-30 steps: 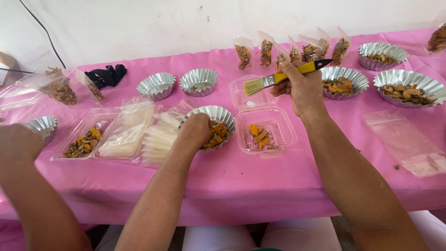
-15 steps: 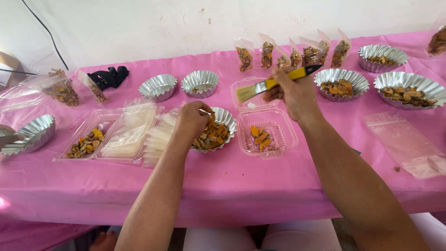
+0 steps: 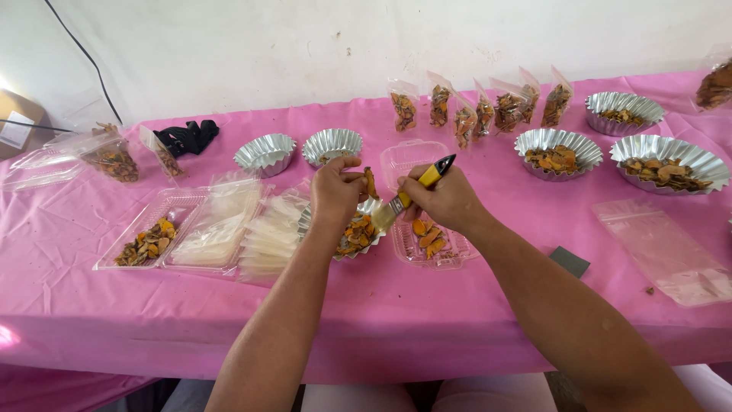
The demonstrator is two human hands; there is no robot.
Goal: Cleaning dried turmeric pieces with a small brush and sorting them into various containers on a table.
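My left hand (image 3: 335, 187) pinches an orange dried slice (image 3: 370, 181) above a fluted foil cup (image 3: 309, 221) filled with similar orange-brown pieces. My right hand (image 3: 446, 200) grips a small brush (image 3: 412, 192) by its yellow and black handle. The pale bristles point down-left, close to the held slice. Just right of the cup lies an open clear plastic box (image 3: 457, 255) with a few orange slices in it, partly hidden under my right hand.
On the pink tablecloth (image 3: 381, 313) sit clear trays (image 3: 183, 229) and stacked sheets at left, two foil cups (image 3: 265, 152) behind, a row of filled small bags (image 3: 473, 111), three larger foil dishes (image 3: 667, 162) at right, and a flat clear bag (image 3: 663, 252).
My left hand has lifted a slice out of the foil cup. My right hand has brought the brush down and left from near the far dishes to meet it.
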